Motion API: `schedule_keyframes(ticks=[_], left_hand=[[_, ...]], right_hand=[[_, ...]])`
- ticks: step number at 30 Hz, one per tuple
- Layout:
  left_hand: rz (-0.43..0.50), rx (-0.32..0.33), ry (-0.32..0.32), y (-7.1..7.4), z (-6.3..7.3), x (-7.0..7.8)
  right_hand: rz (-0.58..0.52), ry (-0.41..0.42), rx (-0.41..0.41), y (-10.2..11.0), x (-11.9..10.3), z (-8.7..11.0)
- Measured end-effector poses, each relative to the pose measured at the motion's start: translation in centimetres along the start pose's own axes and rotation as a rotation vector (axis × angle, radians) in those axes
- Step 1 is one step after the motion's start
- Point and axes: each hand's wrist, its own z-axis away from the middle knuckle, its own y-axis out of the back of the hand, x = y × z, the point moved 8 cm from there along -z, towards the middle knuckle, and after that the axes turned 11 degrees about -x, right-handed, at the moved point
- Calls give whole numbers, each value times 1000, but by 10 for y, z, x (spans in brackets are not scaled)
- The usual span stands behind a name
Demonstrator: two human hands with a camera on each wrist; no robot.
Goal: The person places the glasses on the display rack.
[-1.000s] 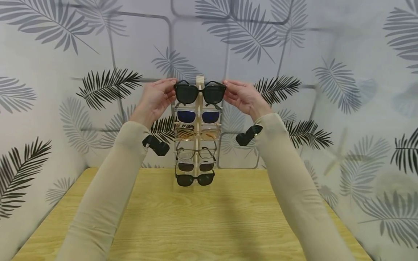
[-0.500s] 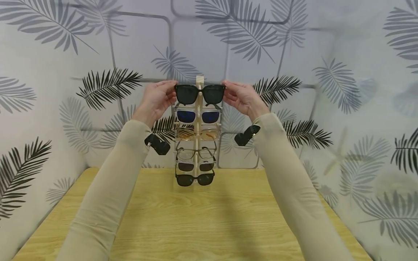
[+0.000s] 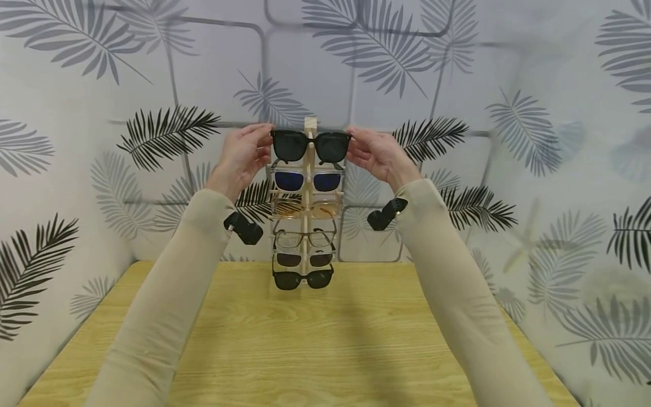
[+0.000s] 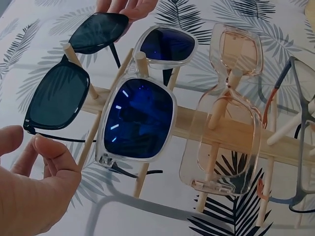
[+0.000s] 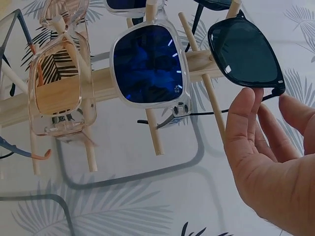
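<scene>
Black sunglasses (image 3: pixel 332 147) with dark square lenses sit at the top of an upright wooden display stand (image 3: pixel 311 123), their bridge against its post. My left hand (image 3: pixel 240 155) pinches the frame's left corner, by the hinge of the temple, between thumb and fingertips. At the opposite corner my right hand (image 3: pixel 381 152) holds the frame the same way. Both wrist views show a temple running back from the pinched hinge past the stand's pegs. Just below hang clear-framed sunglasses with blue lenses (image 4: pixel 140 118); neither hand touches them.
Lower on the stand hang clear glasses with orange lenses (image 5: pixel 59 83), thin-framed eyeglasses (image 3: pixel 305 239), dark-lensed sunglasses (image 3: pixel 289 260) and black sunglasses (image 3: pixel 287 281). The stand is at the back of a wooden table (image 3: pixel 295 350), before a leaf-patterned wall covering (image 3: pixel 396 56).
The black sunglasses have tipped: their temples showed above the lenses a second ago and are now hidden behind the front. Both hands keep their hold, almost in the same place.
</scene>
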Motion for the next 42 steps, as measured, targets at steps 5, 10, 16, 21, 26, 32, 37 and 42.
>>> schedule_keyframes(ticks=[5,10,16,21,26,32,37,42], left_hand=[[-35,15,3,4,3,0],[-77,1,-5,5,8,0],[-79,-34,-2,6,21,0],[-144,-69,4,5,32,0],[-241,-116,-16,3,41,0],[-292,-147,-30,11,53,-2],[-363,-153,-7,19,62,-11],[-408,-178,-4,23,67,-20]], right_hand=[[-3,2,-6,3,-1,4],[20,21,-3,8,-1,12],[53,26,-18,12,4,25],[81,31,-50,13,10,34],[108,19,-68,13,20,42],[173,10,-100,7,31,52],[204,6,-126,2,38,59],[215,-3,-153,4,50,64]])
